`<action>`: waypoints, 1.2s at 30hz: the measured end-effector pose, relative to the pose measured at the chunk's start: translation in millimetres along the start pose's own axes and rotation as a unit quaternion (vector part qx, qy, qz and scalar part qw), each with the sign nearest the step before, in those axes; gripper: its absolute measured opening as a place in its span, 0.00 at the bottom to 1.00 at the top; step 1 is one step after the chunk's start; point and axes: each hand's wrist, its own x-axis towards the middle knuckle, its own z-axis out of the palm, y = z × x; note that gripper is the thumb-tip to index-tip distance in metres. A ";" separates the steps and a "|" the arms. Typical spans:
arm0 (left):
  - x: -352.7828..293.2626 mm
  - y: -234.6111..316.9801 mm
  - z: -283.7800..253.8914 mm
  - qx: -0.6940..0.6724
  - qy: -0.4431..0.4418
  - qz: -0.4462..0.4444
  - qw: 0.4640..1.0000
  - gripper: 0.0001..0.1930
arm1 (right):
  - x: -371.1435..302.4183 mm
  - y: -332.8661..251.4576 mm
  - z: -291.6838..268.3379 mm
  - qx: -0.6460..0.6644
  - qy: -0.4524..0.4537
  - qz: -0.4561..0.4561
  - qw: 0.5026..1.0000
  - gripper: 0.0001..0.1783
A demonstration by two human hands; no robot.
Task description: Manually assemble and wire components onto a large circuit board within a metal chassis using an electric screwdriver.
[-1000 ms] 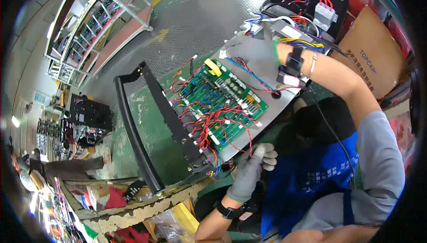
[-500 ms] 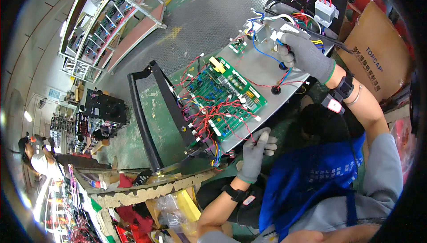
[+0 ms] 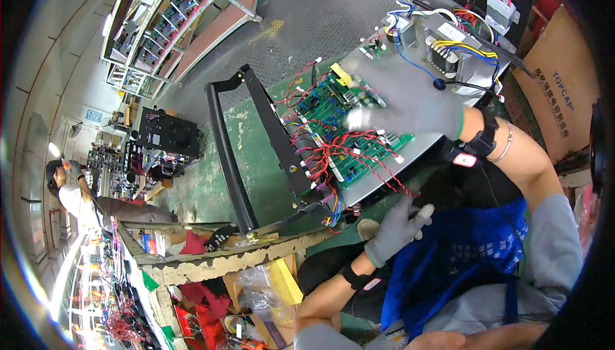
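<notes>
A green circuit board (image 3: 359, 164) lies on the metal base plate (image 3: 426, 152) of an upturned chassis, with a bundle of twisted red wires (image 3: 336, 148) spread over it. Over the far right part of the board, my right hand (image 3: 410, 103), in a grey glove, is smeared by motion; whether it holds anything cannot be made out. My left hand (image 3: 398, 231), also gloved, is beyond the plate's near edge. Its curled fingers appear closed on the end of a red twisted wire (image 3: 400, 188) that runs from the bundle.
A black handle bar (image 3: 227, 158) stands at the chassis's left end. A transformer (image 3: 445, 55) with yellow and blue wires sits at its right, near a cardboard box (image 3: 557, 87). A rack (image 3: 186, 23) stands far left; another person (image 3: 77, 199) is at the left.
My right hand has left the blue and white wires by the transformer and swept left over the board. The view has shifted. My left hand stays near the plate's near edge.
</notes>
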 end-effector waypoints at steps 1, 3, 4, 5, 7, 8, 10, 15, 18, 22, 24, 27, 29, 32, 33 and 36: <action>-0.4 -5.1 -2.2 0.007 -0.011 -0.004 1.000 0.37 | 0.8 -9.6 18.7 0.000 -0.015 -0.027 1.000 0.46; -1.0 -16.5 -3.1 0.020 -0.014 0.001 1.000 0.36 | 8.4 -18.6 57.5 -0.032 0.009 -0.100 0.994 0.48; -1.2 -22.2 -2.6 0.039 -0.009 0.017 0.999 0.36 | 12.4 -17.8 74.9 -0.072 0.021 -0.113 0.991 0.49; -1.4 -27.1 -1.3 0.011 -0.007 0.058 0.998 0.37 | 15.2 -13.5 87.4 -0.112 -0.020 -0.097 0.989 0.49; -2.4 -33.6 0.9 -0.017 -0.002 0.112 0.994 0.39 | 26.0 -9.3 107.2 -0.076 -0.032 -0.076 0.994 0.48; -3.7 -34.8 0.2 0.013 0.022 0.160 0.987 0.39 | 32.5 -9.6 112.2 -0.057 -0.049 -0.059 0.995 0.47; -6.2 -33.0 -3.3 0.079 0.050 0.171 0.981 0.39 | 42.4 -14.9 110.7 -0.053 -0.081 -0.047 0.994 0.43; -24.1 -15.4 -10.5 0.185 0.183 0.202 0.944 0.36 | 41.0 -32.0 73.7 -0.035 -0.135 0.001 0.990 0.23; -34.3 -8.7 -14.5 0.184 0.231 0.248 0.923 0.31 | 31.3 -25.9 54.9 0.032 -0.188 0.016 0.982 0.19; -44.2 -7.3 -20.6 0.174 0.231 0.247 0.925 0.23 | 33.7 -23.6 42.1 0.162 -0.300 0.110 0.933 0.18; -45.9 -9.2 -21.3 0.168 0.222 0.252 0.927 0.21 | 32.2 -28.4 33.5 0.306 -0.326 0.202 0.871 0.19; -47.2 -15.0 -22.3 0.156 0.204 0.238 0.937 0.22 | 23.0 -38.5 25.1 0.468 -0.324 0.286 0.770 0.21; -45.8 -19.4 -23.7 0.097 0.187 0.214 0.954 0.23 | 13.0 -44.9 28.5 0.452 -0.340 0.266 0.781 0.21; -41.7 -25.6 -25.8 -0.044 0.162 0.154 0.974 0.23 | -6.7 -55.3 49.9 0.325 -0.308 0.177 0.877 0.21; -40.8 -27.0 -27.8 -0.073 0.157 0.130 0.976 0.22 | -14.0 -56.7 55.8 0.298 -0.310 0.132 0.893 0.24; -36.0 -26.5 -25.8 -0.153 0.196 0.154 0.956 0.13 | -33.7 -58.8 68.9 0.167 -0.293 0.107 0.935 0.32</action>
